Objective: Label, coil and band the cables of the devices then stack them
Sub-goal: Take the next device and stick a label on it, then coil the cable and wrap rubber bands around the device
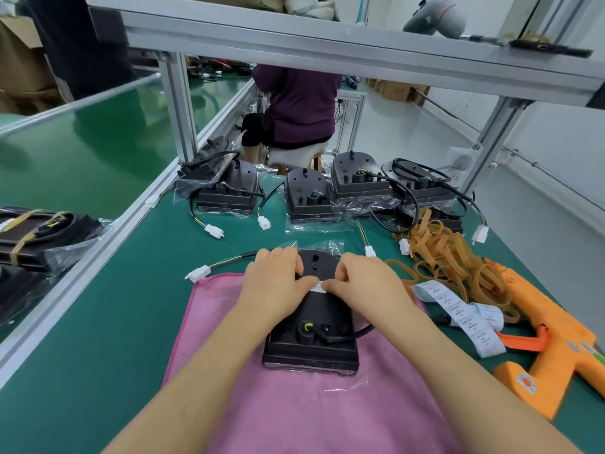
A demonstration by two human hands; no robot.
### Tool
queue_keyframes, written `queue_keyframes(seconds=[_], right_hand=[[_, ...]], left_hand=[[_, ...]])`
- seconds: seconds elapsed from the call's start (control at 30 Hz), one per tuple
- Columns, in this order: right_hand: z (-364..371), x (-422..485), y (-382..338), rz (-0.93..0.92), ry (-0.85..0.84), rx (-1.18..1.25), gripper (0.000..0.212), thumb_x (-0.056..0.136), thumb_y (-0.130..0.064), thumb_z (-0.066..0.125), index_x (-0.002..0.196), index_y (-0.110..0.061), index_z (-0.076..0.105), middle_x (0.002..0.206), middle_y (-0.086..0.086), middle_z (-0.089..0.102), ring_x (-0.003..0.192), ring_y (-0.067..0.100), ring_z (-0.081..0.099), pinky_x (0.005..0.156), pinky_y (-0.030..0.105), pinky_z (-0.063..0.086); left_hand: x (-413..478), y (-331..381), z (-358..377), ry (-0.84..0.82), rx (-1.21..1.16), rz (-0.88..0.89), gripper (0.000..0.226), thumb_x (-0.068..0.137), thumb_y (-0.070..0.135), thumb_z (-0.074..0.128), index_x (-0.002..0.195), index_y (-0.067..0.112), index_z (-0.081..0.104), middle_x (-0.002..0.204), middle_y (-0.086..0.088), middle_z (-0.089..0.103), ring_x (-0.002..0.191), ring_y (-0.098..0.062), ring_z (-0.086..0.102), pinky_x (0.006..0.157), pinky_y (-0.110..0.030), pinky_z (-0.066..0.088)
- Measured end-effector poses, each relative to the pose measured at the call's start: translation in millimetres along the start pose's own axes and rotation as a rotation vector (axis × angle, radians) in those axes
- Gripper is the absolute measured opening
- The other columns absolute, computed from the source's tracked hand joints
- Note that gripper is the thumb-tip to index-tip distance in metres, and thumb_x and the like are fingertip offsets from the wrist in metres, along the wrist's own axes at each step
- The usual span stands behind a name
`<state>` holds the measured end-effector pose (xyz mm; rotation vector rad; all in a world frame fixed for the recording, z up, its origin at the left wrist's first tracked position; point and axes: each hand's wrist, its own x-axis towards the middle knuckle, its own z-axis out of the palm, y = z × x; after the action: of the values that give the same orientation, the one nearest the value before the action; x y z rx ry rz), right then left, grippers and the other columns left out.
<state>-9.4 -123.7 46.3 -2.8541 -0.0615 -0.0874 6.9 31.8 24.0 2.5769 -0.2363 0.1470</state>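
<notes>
On a pink cloth (294,404) spread over the green bench (114,322): a black device (311,335), back side up, its cable (347,335) leaving near the lower edge. Left hand (275,283) and right hand (360,283) pressed side by side on the device's upper half, each grip narrow, fingertips pinching a small white label (319,286) against the casing. Just right of the cloth, a strip of labels (465,319), a heap of tan rubber bands (458,257) and an orange tool (556,348). Farther back on the bench, more devices (307,198) in clear bags, cables loose, white connectors (214,231) lying apart.
</notes>
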Motion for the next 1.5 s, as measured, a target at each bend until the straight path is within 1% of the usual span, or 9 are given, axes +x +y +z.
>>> queue_keyframes(seconds=[0.13, 0.3, 0.37, 0.43, 0.53, 0.67, 0.9, 1.1, 1.5], right_hand=[[4.8, -5.3, 8.8, 0.03, 0.006, 0.101, 0.017, 0.086, -0.038, 0.059, 0.076, -0.028, 0.05, 0.079, -0.008, 0.059, 0.089, 0.02, 0.057, 0.067, 0.032, 0.043], [-7.3, -28.7, 27.3, 0.06, 0.197, 0.276, 0.019, 0.084, -0.033, 0.062, 0.068, -0.025, 0.053, 0.074, -0.01, 0.058, 0.075, 0.01, 0.054, 0.066, 0.031, 0.043], [-13.5, -45.5, 43.2, 0.129, 0.189, 0.294, 0.033, 0.082, -0.042, 0.063, 0.061, -0.02, 0.051, 0.063, -0.008, 0.055, 0.062, 0.008, 0.051, 0.057, 0.028, 0.038], [-17.3, -60.0, 51.5, 0.229, -0.043, 0.295, 0.047, 0.079, -0.055, 0.06, 0.059, -0.013, 0.054, 0.058, 0.001, 0.058, 0.055, 0.011, 0.052, 0.057, 0.03, 0.04], [-10.0, -74.1, 44.2, 0.34, -0.313, 0.71, 0.044, 0.079, -0.054, 0.06, 0.07, -0.012, 0.064, 0.058, 0.001, 0.066, 0.049, 0.011, 0.058, 0.046, 0.022, 0.04], [9.5, -78.9, 27.3, 0.387, -0.125, 1.16, 0.019, 0.087, -0.022, 0.065, 0.072, -0.012, 0.06, 0.063, 0.0, 0.065, 0.052, 0.009, 0.06, 0.043, 0.02, 0.043], [18.6, -76.5, 17.3, 0.218, 0.068, 1.14, 0.02, 0.09, -0.007, 0.059, 0.092, -0.025, 0.068, 0.08, 0.0, 0.064, 0.058, 0.002, 0.057, 0.049, 0.018, 0.049], [10.8, -67.5, 20.8, 0.095, 0.094, 0.957, 0.023, 0.087, -0.011, 0.064, 0.083, -0.032, 0.069, 0.077, -0.018, 0.066, 0.069, -0.006, 0.055, 0.067, 0.006, 0.043], [-25.1, -31.3, 5.1, -0.003, 0.121, 1.158, 0.023, 0.087, -0.003, 0.062, 0.085, -0.024, 0.072, 0.075, -0.018, 0.072, 0.074, -0.009, 0.065, 0.066, 0.004, 0.046]], left_hand=[[-4.5, 7.8, 11.1, 0.065, -0.01, -0.061, 0.041, 0.077, 0.057, 0.068, 0.083, 0.024, 0.044, 0.089, 0.009, 0.042, 0.091, -0.017, 0.036, 0.079, -0.032, 0.036], [-7.4, -1.8, -3.5, 0.043, -0.207, -0.092, 0.01, 0.092, 0.02, 0.059, 0.089, 0.016, 0.05, 0.099, -0.004, 0.049, 0.103, -0.03, 0.048, 0.087, -0.035, 0.037], [-19.1, -12.9, -13.8, 0.04, -0.212, -0.165, 0.023, 0.093, 0.034, 0.058, 0.085, 0.014, 0.047, 0.094, -0.004, 0.051, 0.095, -0.032, 0.053, 0.077, -0.036, 0.039], [-34.6, -21.4, -21.4, -0.06, -0.066, -0.248, 0.045, 0.089, 0.059, 0.049, 0.074, 0.016, 0.046, 0.077, 0.001, 0.053, 0.082, -0.027, 0.057, 0.067, -0.034, 0.039], [-50.4, -17.0, -21.5, -0.259, -0.053, -0.302, 0.057, 0.083, 0.075, 0.041, 0.064, 0.021, 0.051, 0.066, 0.005, 0.059, 0.075, -0.018, 0.062, 0.071, -0.031, 0.047], [-53.3, -10.4, -15.6, -0.27, -0.228, -0.33, 0.046, 0.08, 0.068, 0.055, 0.064, 0.025, 0.052, 0.063, 0.012, 0.059, 0.067, -0.011, 0.059, 0.061, -0.028, 0.042], [-55.7, -15.1, -12.6, -0.282, -0.599, -0.368, 0.026, 0.089, 0.042, 0.06, 0.093, 0.018, 0.07, 0.09, 0.001, 0.075, 0.089, -0.018, 0.07, 0.086, -0.037, 0.053], [-52.2, -7.3, -11.0, -0.125, -0.978, -0.493, 0.024, 0.085, 0.022, 0.071, 0.104, 0.014, 0.059, 0.091, -0.003, 0.069, 0.072, -0.015, 0.065, 0.064, -0.031, 0.05], [-28.5, -1.8, -25.8, -0.01, -1.117, -0.319, 0.026, 0.084, 0.014, 0.072, 0.103, 0.014, 0.054, 0.095, -0.007, 0.063, 0.082, -0.019, 0.061, 0.075, -0.032, 0.048]])
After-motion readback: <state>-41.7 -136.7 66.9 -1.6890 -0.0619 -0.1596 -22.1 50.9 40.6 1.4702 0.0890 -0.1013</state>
